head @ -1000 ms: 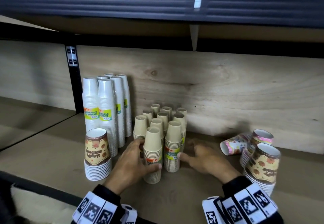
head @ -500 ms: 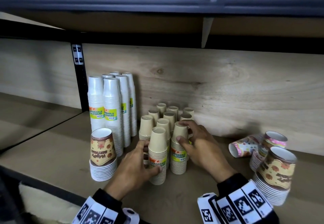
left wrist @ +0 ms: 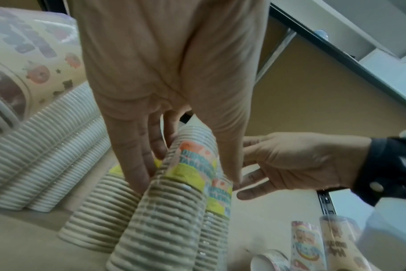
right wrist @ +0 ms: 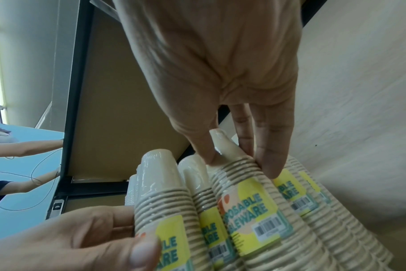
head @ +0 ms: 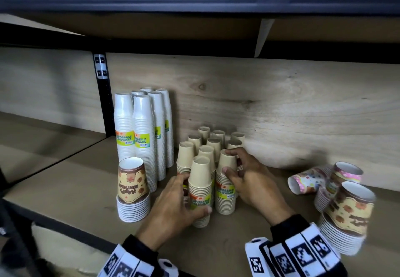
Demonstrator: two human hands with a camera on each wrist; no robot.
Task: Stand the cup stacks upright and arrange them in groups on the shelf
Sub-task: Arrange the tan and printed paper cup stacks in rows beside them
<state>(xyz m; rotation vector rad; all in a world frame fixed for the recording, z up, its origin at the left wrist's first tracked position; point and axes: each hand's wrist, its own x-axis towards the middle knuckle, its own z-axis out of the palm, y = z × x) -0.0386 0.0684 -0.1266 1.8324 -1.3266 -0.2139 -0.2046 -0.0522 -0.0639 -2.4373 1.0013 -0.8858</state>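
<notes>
Several tan cup stacks point(head: 213, 146) stand upright in a cluster mid-shelf. My left hand point(head: 195, 194) grips the front-left tan stack point(head: 200, 190), thumb in front and fingers behind; the left wrist view shows that stack point(left wrist: 186, 174) between them. My right hand point(head: 227, 161) pinches the upper cups of the front-right tan stack point(head: 225, 192), which the right wrist view shows point(right wrist: 243, 192) between thumb and fingers. Tall white stacks point(head: 142, 129) stand at the back left. A pink patterned stack point(head: 305, 181) lies on its side at the right.
A brown patterned stack point(head: 133, 190) stands upright left of my left hand. Two more patterned stacks point(head: 346, 216) stand at the right near the lying one. A black upright post point(head: 101, 94) and the wooden back wall point(head: 281, 114) bound the shelf; another shelf hangs overhead.
My right hand rose from the shelf beside the front-right tan stack and took hold of its upper cups. My left hand kept its grip on the front-left stack.
</notes>
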